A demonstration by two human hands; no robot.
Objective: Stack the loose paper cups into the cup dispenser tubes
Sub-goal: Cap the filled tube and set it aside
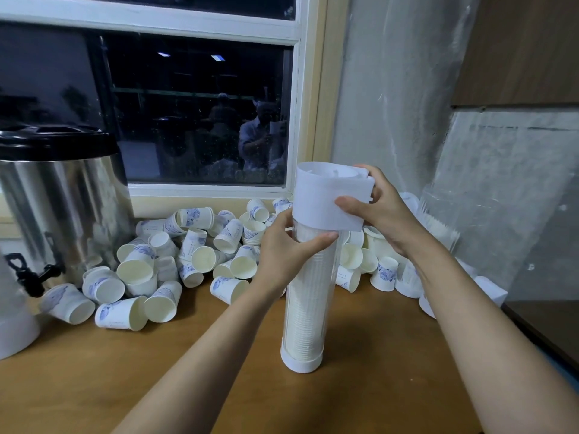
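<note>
A clear cup dispenser tube (308, 308) stands upright on the wooden table (219, 371), packed with stacked paper cups down to its white base ring. My left hand (283, 253) grips the tube just below its top. My right hand (379, 208) holds the white cap (329, 195) that sits over the tube's upper end, thumb on its front and fingers round its far side. Several loose paper cups (156, 277), white with blue print, lie in a heap behind the tube along the window sill.
A steel drinks urn (62, 198) with a black lid and tap stands at the left. A white object (12, 327) sits at the left table edge. More white cups and a clear plastic sheet (454, 230) are at the right by the wall. A window (188, 104) is behind.
</note>
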